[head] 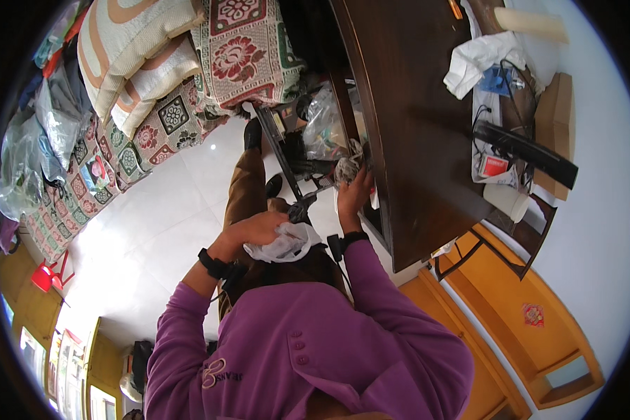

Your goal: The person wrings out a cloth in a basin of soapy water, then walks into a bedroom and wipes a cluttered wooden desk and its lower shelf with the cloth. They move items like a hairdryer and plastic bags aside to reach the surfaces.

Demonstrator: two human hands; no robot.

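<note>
My left hand [260,229] holds a crumpled white plastic bag [283,247] over my lap. A bunched piece of black plastic [301,209] sticks up just beyond its fingers; whether it is gripped too cannot be told. My right hand [354,193] is at the edge of a pulled-out drawer [277,152], its fingers around a crumpled greyish bundle [347,170], cloth or plastic. Inside the drawer lie a clear plastic bag [323,126] with things in it and dark items that are hard to make out. Both wrists wear black bands with cables.
The dark wooden tabletop [415,147] overhangs the drawer on the right. On it stand a white cup [506,202], a cardboard box [554,131] and a long black object [525,153]. A patterned sofa cover [163,121] with cushions [131,42] and plastic bags [23,163] is at the left.
</note>
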